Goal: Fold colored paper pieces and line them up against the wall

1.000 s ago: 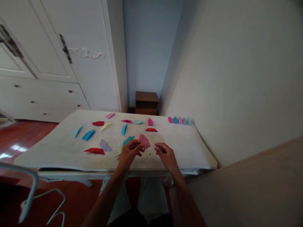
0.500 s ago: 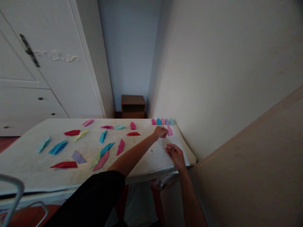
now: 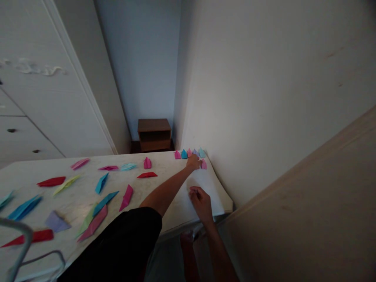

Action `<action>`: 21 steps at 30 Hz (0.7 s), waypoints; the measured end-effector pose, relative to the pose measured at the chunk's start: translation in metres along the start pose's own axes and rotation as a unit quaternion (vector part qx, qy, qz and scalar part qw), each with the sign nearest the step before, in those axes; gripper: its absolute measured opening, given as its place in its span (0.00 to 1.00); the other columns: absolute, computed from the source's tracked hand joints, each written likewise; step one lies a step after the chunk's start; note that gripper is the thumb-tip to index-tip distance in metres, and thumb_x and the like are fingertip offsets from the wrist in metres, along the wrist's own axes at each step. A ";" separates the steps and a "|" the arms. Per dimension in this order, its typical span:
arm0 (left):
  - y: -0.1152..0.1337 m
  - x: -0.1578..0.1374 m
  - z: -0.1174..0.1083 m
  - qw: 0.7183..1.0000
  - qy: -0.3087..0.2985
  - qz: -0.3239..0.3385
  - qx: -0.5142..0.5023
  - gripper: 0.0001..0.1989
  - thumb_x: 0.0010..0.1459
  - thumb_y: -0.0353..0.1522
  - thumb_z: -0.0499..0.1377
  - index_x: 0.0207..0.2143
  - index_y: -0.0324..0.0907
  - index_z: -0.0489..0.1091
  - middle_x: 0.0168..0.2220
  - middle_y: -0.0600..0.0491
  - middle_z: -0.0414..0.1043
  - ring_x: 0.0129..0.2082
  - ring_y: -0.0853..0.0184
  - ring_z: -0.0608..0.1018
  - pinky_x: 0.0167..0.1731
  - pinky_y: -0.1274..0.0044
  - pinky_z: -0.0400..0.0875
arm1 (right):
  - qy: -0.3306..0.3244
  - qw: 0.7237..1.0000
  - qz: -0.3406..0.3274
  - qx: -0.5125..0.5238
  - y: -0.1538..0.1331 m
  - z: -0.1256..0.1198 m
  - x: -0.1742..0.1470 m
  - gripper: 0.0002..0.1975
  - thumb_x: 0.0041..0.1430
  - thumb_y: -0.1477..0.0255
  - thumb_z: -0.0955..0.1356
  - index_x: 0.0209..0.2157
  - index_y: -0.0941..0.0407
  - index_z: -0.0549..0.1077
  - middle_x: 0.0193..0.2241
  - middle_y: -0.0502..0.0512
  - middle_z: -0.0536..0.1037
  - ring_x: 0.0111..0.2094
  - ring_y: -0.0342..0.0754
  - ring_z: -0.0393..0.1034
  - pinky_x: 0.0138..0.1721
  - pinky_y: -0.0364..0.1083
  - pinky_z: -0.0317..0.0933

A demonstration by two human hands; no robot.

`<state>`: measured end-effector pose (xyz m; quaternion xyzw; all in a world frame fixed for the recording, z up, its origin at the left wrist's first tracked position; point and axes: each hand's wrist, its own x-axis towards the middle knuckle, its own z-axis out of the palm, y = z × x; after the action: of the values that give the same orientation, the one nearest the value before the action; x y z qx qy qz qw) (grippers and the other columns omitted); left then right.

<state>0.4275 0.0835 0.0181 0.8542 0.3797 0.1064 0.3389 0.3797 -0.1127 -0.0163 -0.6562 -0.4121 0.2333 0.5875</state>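
Note:
At the right end of the table, my left hand reaches forward, its fingers closed at the left edge of a small pink folded paper. That piece is just in front of a row of several small folded papers, among them a magenta one, a blue one and a pale teal one. Nearer to me, my right hand hovers over a white sheet with thumb and fingers pressed together. Whatever its fingertips may pinch is too small to tell.
Several long folded papers lie across the white table, such as a red one, a magenta one and a purple one. A wall runs along the right. Grey metal tubing stands at lower left.
The camera view has turned to the right, so the table's things appear farther left. My left hand has brought the pink folded paper closer to the row. My right hand stays pinched.

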 end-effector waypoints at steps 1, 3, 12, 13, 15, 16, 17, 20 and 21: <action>-0.001 -0.002 0.002 0.999 0.016 0.035 0.016 0.17 0.64 0.36 0.56 0.52 0.38 0.67 0.50 0.45 0.70 0.47 0.61 0.75 0.47 0.64 0.72 | -0.004 1.000 0.010 0.018 0.001 -0.001 0.001 0.13 0.59 0.63 0.65 0.39 0.57 0.75 0.28 0.52 0.77 0.28 0.46 0.69 0.30 0.43 0.64; -0.005 -0.006 0.005 0.992 0.034 0.112 0.055 0.14 0.64 0.34 0.55 0.51 0.39 0.70 0.50 0.45 0.71 0.49 0.62 0.74 0.51 0.67 0.69 | -0.004 0.998 0.025 0.049 0.002 -0.002 0.005 0.13 0.59 0.62 0.66 0.39 0.57 0.74 0.26 0.51 0.76 0.26 0.45 0.68 0.28 0.43 0.63; -0.015 -0.016 0.023 0.942 0.069 0.262 0.199 0.13 0.66 0.31 0.51 0.42 0.38 0.75 0.49 0.41 0.72 0.53 0.56 0.69 0.53 0.63 0.60 | 0.011 0.997 0.040 0.065 -0.001 0.000 0.013 0.12 0.58 0.64 0.66 0.38 0.57 0.74 0.25 0.49 0.75 0.25 0.44 0.68 0.29 0.43 0.63; -0.014 -0.016 0.024 0.939 0.074 0.264 0.208 0.14 0.66 0.31 0.50 0.43 0.38 0.75 0.49 0.41 0.71 0.53 0.56 0.69 0.53 0.62 0.59 | 0.012 0.997 0.041 0.064 -0.001 0.000 0.013 0.12 0.58 0.64 0.66 0.38 0.57 0.74 0.25 0.49 0.75 0.25 0.44 0.68 0.29 0.43 0.63; -0.013 -0.015 0.026 0.934 0.081 0.267 0.221 0.14 0.66 0.32 0.50 0.45 0.38 0.74 0.50 0.41 0.71 0.53 0.55 0.68 0.52 0.62 0.59 | 0.012 0.997 0.042 0.067 0.000 0.000 0.012 0.12 0.58 0.63 0.66 0.38 0.57 0.74 0.25 0.49 0.75 0.25 0.44 0.68 0.29 0.43 0.63; -0.013 -0.015 0.027 0.933 0.083 0.269 0.225 0.14 0.66 0.31 0.50 0.46 0.38 0.73 0.50 0.41 0.70 0.53 0.55 0.68 0.51 0.62 0.59 | 0.012 0.997 0.042 0.067 0.000 0.001 0.012 0.12 0.58 0.63 0.66 0.37 0.57 0.74 0.25 0.49 0.75 0.25 0.44 0.68 0.28 0.43 0.63; -0.013 -0.015 0.027 0.932 0.084 0.270 0.229 0.15 0.66 0.31 0.49 0.48 0.39 0.72 0.51 0.41 0.70 0.53 0.55 0.68 0.51 0.62 0.59 | 0.013 0.997 0.041 0.065 0.000 0.001 0.011 0.12 0.58 0.63 0.66 0.37 0.57 0.74 0.25 0.49 0.75 0.24 0.44 0.67 0.28 0.43 0.63; -0.013 -0.015 0.029 0.930 0.085 0.272 0.232 0.15 0.66 0.32 0.49 0.51 0.41 0.70 0.53 0.42 0.68 0.54 0.54 0.67 0.51 0.61 0.58 | 0.016 0.998 0.038 0.054 -0.001 0.001 0.011 0.13 0.58 0.63 0.66 0.37 0.57 0.74 0.24 0.49 0.74 0.24 0.44 0.66 0.27 0.43 0.62; -0.013 -0.014 0.029 0.930 0.084 0.273 0.232 0.16 0.66 0.33 0.49 0.52 0.41 0.70 0.53 0.42 0.68 0.54 0.54 0.67 0.51 0.61 0.58 | 0.016 0.998 0.038 0.053 -0.001 0.001 0.011 0.13 0.58 0.63 0.66 0.37 0.57 0.74 0.25 0.49 0.74 0.24 0.44 0.66 0.27 0.43 0.62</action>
<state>0.4228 0.0652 -0.0113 0.9675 0.1730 0.1756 0.0559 0.3843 -0.1033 -0.0140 -0.6432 -0.3642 0.2662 0.6187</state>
